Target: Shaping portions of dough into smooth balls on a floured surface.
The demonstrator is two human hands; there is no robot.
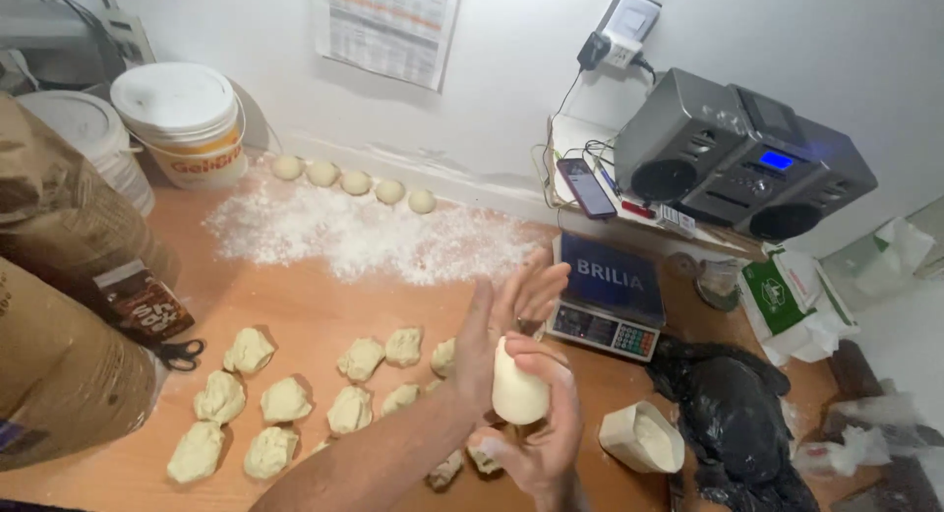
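Note:
A smooth, pale dough piece (517, 386) stands upright between my two palms, above the wooden table (295, 305). My left hand (497, 320) presses flat against its left side with the fingers stretched upward. My right hand (544, 443) cups it from below and from the right. Several rough-cut dough pieces (285, 401) lie on the table to the left of my hands, and a few more sit partly hidden under my forearm. Several rounded dough balls (356, 181) form a row along the back wall, beyond a patch of loose flour (364, 239).
A kitchen scale (610, 296) stands just right of my hands, with a phone (587, 187) and a grey radio (742, 158) behind it. A black bag (733, 404) and a flour scoop (644, 438) lie at the right. Brown paper sacks (59, 305), scissors (182, 354) and white buckets (187, 119) fill the left.

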